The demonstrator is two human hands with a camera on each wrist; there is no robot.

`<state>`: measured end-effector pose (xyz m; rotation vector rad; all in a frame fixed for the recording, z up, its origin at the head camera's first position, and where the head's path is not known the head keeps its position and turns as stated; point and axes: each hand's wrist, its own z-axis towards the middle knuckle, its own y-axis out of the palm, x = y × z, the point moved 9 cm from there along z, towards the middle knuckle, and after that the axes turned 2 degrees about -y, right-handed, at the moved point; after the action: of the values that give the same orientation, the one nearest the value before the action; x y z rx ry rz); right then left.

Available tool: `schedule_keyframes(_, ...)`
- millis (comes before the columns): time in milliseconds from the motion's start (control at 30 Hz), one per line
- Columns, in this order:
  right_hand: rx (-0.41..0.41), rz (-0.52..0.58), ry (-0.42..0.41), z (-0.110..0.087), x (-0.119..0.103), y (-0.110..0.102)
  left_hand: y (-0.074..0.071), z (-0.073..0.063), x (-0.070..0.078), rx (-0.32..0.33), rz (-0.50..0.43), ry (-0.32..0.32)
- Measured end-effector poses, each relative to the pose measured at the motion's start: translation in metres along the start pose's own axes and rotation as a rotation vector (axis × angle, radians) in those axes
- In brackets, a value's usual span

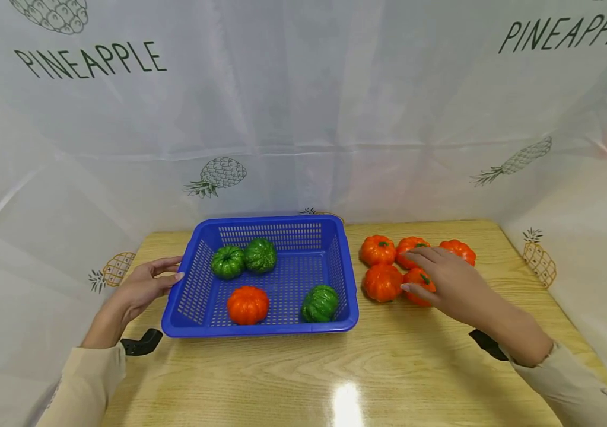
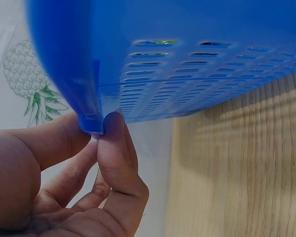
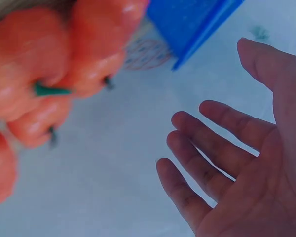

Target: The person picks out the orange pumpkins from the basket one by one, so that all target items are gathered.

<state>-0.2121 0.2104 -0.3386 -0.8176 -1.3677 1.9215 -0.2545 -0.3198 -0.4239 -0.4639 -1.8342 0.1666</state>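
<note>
My left hand point(image 1: 140, 289) pinches the left rim of a blue plastic basket point(image 1: 260, 330) between thumb and fingers, as the left wrist view shows close up. Inside the basket lie an orange pumpkin point(image 1: 248, 305) and three green ones: a ribbed pumpkin point(image 1: 228, 263), a darker pumpkin point(image 1: 260, 256) beside it, and a striped pumpkin point(image 1: 320, 303) at the front right. Over a cluster of several small orange pumpkins point(image 1: 383, 283) on the right hovers my right hand point(image 1: 455, 286), partly hiding them. Its fingers point(image 3: 212, 148) are spread and hold nothing in the right wrist view.
A light wooden table point(image 1: 292, 373) carries everything. Behind and at both sides hangs a white sheet point(image 1: 292, 118) printed with pineapples. A dark wrist mount point(image 1: 143, 344) sits near the left wrist, and another mount point(image 1: 487, 344) near the right.
</note>
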Motion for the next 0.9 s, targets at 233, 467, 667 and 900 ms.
schedule_keyframes(233,-0.029,-0.005,-0.125,0.034,-0.046,0.004,0.001,-0.002,0.003,0.005,0.004,-0.001)
schedule_keyframes(467,-0.049,-0.008,-0.255,0.063,-0.083,0.018,0.001,-0.002,0.003,0.001,0.002,0.006)
schedule_keyframes(667,-0.106,-0.017,-0.348,0.087,-0.112,0.031,0.000,0.000,0.001,0.006,0.001,0.005)
schedule_keyframes(900,-0.186,-0.016,-0.411,0.112,-0.140,0.045,0.001,-0.001,0.001,0.001,-0.002,0.006)
